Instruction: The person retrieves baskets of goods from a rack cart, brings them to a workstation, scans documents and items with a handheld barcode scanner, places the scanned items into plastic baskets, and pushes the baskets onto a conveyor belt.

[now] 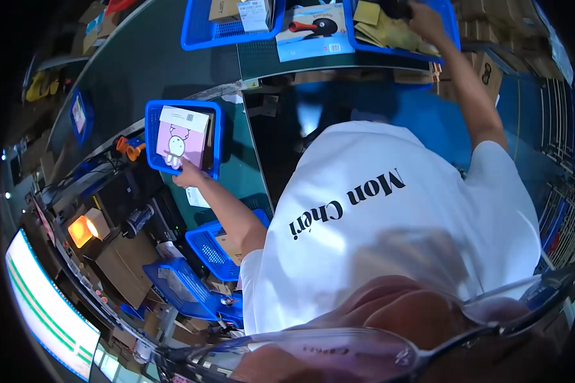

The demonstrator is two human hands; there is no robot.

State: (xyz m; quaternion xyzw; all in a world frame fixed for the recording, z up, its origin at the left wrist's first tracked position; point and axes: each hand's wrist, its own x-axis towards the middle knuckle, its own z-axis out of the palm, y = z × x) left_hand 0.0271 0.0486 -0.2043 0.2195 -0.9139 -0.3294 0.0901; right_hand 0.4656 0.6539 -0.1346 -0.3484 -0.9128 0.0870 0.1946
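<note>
My left hand (188, 175) grips the near rim of a small blue plastic basket (152, 134) at the left, its thumb over the edge. Inside that basket lies a pink box or book (179, 142) printed with a white cartoon figure, under a white flap with a barcode. My right hand (426, 22) is over another blue basket (450, 48) at the top right, its fingers curled beside something dark. Yellow-brown packages (390, 32) fill this basket. What the right fingers hold, if anything, is too dark to make out.
Between the top baskets lies a picture box with a pan (313, 38). A blue basket (198, 43) with cartons stands at the top. More blue baskets (211, 252) sit lower left, near a cardboard box (128, 268), a lit orange lamp (83, 231) and a bright screen (48, 313).
</note>
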